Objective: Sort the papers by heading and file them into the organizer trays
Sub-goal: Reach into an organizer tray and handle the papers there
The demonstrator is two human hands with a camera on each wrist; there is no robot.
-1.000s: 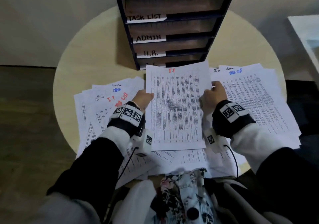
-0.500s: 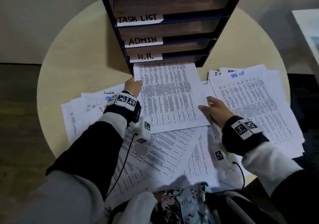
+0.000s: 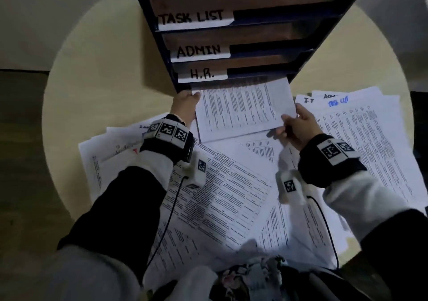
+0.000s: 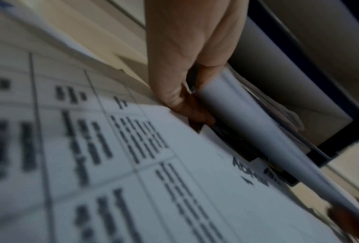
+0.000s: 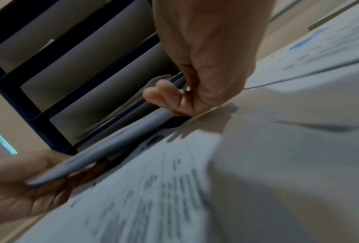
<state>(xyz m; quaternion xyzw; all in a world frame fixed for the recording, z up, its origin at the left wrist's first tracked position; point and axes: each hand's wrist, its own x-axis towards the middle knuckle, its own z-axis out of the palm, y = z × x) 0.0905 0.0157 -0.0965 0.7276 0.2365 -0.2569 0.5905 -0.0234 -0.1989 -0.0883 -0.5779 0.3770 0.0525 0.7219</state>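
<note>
A dark blue organizer stands at the back of the round table, its trays labelled TASK LIST, ADMIN and H.R. A printed paper lies with its far end inside the lowest tray, below H.R., so its heading is hidden. My left hand grips the paper's left edge right at the tray mouth. My right hand pinches its near right corner. The left wrist view shows my left hand curled round the bowed paper. The right wrist view shows my right hand holding the paper before the trays.
Loose printed sheets cover the near half of the pale table: a pile at the right with I.T, ADMIN and TASK LIST headings showing, a pile at the left, and fanned sheets in front. Cables hang from both wrists.
Both hands have pushed the I.T paper forward, and its heading has gone into the lowest tray. My right hand slid from the paper's right edge to its near right corner.
</note>
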